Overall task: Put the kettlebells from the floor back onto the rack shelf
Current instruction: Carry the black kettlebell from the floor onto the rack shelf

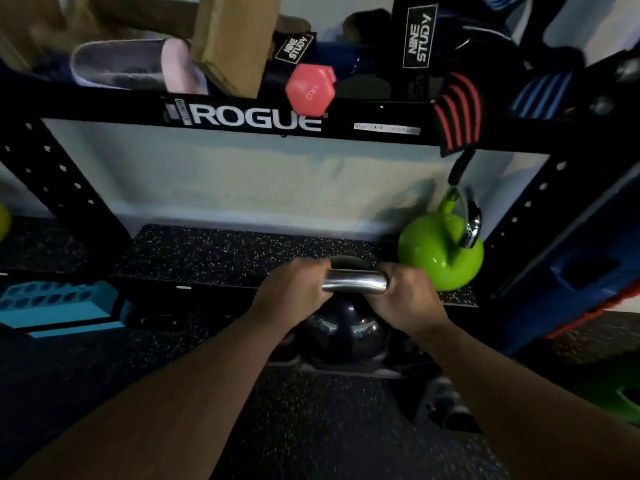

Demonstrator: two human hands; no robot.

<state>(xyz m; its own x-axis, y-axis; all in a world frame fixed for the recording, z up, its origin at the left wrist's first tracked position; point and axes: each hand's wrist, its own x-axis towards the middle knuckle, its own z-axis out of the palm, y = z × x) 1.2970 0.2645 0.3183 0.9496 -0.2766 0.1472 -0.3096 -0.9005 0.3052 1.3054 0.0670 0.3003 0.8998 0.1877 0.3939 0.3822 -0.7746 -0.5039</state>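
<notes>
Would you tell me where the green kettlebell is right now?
The green kettlebell sits at the right end of the rack shelf, just beyond the right hand.

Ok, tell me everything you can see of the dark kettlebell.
The dark kettlebell has a glossy, near-black round body and a shiny chrome handle lying level across the top. The left hand and right hand each grip one end of it. It is upright, at the front edge of the speckled shelf, left of the green kettlebell.

ROGUE – rack beam (pixel 381 114) | NINE STUDY – black straps (pixel 419 36) | 1 KG – pink dumbbell (pixel 310 90)
</notes>
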